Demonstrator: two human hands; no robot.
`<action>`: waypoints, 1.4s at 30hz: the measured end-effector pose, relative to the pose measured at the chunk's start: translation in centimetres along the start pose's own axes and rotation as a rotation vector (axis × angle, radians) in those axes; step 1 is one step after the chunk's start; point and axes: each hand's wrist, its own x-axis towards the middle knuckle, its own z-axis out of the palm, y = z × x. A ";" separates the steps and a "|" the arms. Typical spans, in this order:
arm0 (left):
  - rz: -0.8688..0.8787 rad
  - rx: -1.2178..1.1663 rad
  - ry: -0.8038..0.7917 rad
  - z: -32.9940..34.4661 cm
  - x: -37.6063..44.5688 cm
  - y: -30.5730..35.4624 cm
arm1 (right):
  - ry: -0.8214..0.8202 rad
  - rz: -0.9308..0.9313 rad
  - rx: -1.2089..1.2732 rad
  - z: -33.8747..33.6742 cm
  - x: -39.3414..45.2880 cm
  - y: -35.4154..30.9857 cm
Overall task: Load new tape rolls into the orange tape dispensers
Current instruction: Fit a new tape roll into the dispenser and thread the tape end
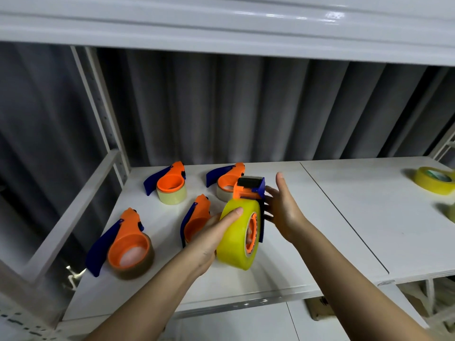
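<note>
My left hand [209, 238] grips a thick yellow tape roll [237, 233] that sits on the orange hub of an orange and blue dispenser [250, 189], held upright above the white shelf [344, 217]. To the right of that dispenser my right hand [283, 205] is open, its fingers straight and touching or nearly touching the blue side. Several other orange dispensers lie on the shelf: one with brown tape [128, 249] at front left, one with pale tape [171, 184] behind it, one [227, 180] at the back, and one [197, 217] partly hidden by my left hand.
A yellow tape roll [434, 179] lies flat at the shelf's far right, with the edge of another roll [450, 212] below it. A white upright post [105, 114] stands at the back left. A grey corrugated wall closes the back, and another shelf hangs overhead.
</note>
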 end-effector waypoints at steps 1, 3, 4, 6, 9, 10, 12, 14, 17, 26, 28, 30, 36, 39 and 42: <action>-0.006 0.002 -0.013 0.2 0.0 0.3 | 0.091 -0.056 -0.029 0.0 -0.2 0.1; -0.019 0.017 -0.077 0.4 0.1 0.8 | 0.245 -0.220 -0.061 -0.3 -0.6 0.5; -0.018 0.040 -0.127 0.5 0.2 1.1 | 0.302 -0.305 -0.084 -0.6 -0.7 0.7; 0.005 0.143 -0.207 0.8 0.6 1.6 | 0.344 -0.406 -0.191 -1.1 -1.0 0.6; 0.043 0.499 -0.217 2.1 1.7 2.1 | 0.170 -0.321 -0.371 -1.3 -1.7 0.0; 0.057 0.603 -0.189 2.7 2.2 2.0 | 0.094 -0.243 -0.383 -1.3 -1.9 -0.1; 0.114 0.816 -0.115 3.9 3.2 1.7 | 0.044 -0.129 -0.377 -1.4 -2.0 0.0; 0.199 1.069 -0.042 5.1 3.5 1.4 | 0.105 -0.082 -0.409 -1.7 -1.8 0.3; 0.353 1.329 0.037 6.6 3.3 0.9 | 0.145 -0.005 -0.347 -2.4 -1.9 0.4; 0.367 1.653 0.146 8.7 3.5 -2.0 | 0.102 0.098 -0.200 -4.7 -1.0 3.0; 0.325 1.717 0.144 9.0 3.7 -2.8 | 0.070 0.125 -0.229 -5.0 -0.6 3.7; 0.271 1.754 0.123 9.4 3.8 -3.4 | 0.068 0.139 -0.271 -5.2 -0.1 4.4; 0.179 1.766 0.126 10.1 4.7 -4.4 | 0.084 0.142 -0.424 -5.8 2.1 6.0; 0.158 1.806 0.127 10.4 5.1 -4.7 | 0.073 0.137 -0.465 -6.3 2.9 6.5; 0.149 1.820 0.128 10.6 5.6 -4.9 | 0.069 0.128 -0.488 -6.5 3.3 6.8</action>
